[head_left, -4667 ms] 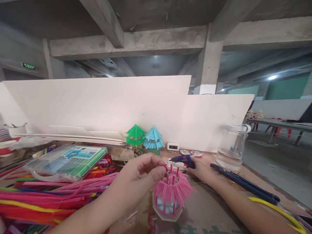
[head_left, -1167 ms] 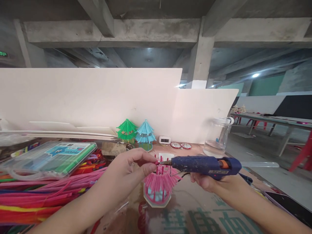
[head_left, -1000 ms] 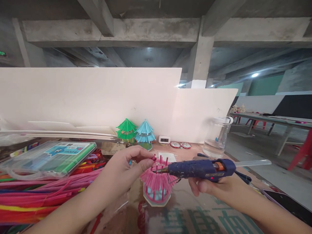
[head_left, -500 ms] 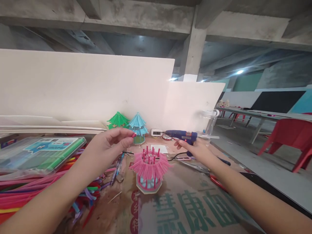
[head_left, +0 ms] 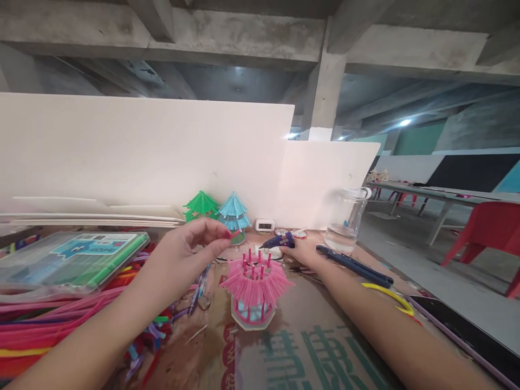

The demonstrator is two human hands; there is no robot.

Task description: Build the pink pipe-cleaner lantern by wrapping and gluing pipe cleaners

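Observation:
My left hand (head_left: 199, 242) is closed in a pinch on a small pink piece (head_left: 235, 234), held above and behind the pink pavilion model. That model (head_left: 257, 281) stands upright on the cardboard, with a fringed pink roof, several short pink posts on top and an octagonal base. My right hand (head_left: 303, 252) is closed around the handle end of a dark blue glue gun (head_left: 280, 240), low over the table behind the model. Its nozzle points left, and the handle is mostly hidden by the hand. A green-roofed model (head_left: 201, 206) and a light blue one (head_left: 234, 208) stand behind.
On the left, a clear plastic case (head_left: 73, 260) lies above bundled coloured pipe cleaners (head_left: 52, 319). A small white clock (head_left: 265, 225) and a water bottle (head_left: 342, 227) stand at the back. Blue-handled pliers (head_left: 355, 265) and a phone (head_left: 467, 336) lie on the right.
My right hand has brought the glue gun down and left, close to the tabletop behind the model. My left hand, still pinching the pink piece, has shifted slightly right and down.

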